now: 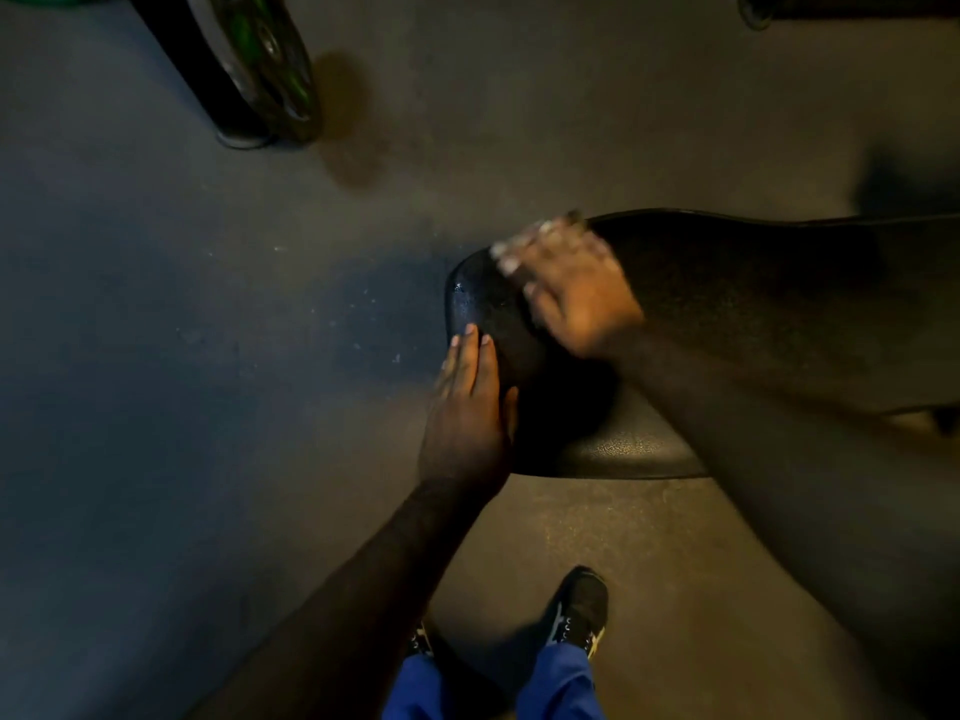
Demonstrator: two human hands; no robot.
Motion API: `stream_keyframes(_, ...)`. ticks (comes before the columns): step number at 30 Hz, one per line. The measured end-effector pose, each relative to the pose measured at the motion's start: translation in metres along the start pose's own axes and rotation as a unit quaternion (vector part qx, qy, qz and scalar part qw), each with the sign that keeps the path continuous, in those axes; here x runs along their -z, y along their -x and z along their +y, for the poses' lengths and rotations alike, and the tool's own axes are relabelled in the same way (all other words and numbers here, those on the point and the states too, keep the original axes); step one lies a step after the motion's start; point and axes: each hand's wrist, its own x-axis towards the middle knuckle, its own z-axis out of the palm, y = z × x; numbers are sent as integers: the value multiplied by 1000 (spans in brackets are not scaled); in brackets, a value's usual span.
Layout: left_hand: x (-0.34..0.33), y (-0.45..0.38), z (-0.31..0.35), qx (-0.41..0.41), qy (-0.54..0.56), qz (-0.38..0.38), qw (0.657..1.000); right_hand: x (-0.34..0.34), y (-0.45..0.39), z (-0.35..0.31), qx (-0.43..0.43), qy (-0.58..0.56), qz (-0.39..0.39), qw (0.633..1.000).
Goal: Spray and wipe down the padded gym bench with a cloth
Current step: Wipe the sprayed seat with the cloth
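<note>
A grey gym floor [208,356] fills most of the head view, and across it the black padded bench [753,314] runs in from the right, its rounded end near the middle of the frame. A weight plate [270,70] is propped against a dark post at top left, well apart from the bench. The bench end is steadied by the left hand [467,407], laid flat along its near edge with fingers [465,350] straight and released, grasping nothing. The right hand [566,288] is pressed on the pad's top, blurred — whether a cloth is held beneath it cannot be told, nor how its fingers are set. A wet sheen is caught near the pad's tip. No spray bottle is seen. Two dark shoes [579,610] are planted just below. The risk judged from here: a slick pad may let the bracing palm slide off the edge, and the rounded tip may be missed — left streaked.
</note>
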Motion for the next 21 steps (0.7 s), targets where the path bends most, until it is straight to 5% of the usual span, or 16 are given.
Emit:
stream_keyframes(2,-2,4,4,15,17,0,1000,1,-19,-13,-118,-10,15,993)
stream_keyframes(7,-4,10,7,30,75,-2,997,-5,-22,-42,125,-2,-62,990)
stream_keyframes(11,-8,15,11,54,80,26,995,2,-34,-17,-20,19,-27,999)
stream_keyframes(16,-13,21,26,83,83,38,992,-7,0,-24,182,6,-66,981)
stream_keyframes(19,-17,25,26,84,76,49,992,7,-33,-2,20,7,-18,1000)
stream_keyframes(21,-17,28,30,88,80,53,991,-4,-15,-25,9,6,-7,1000)
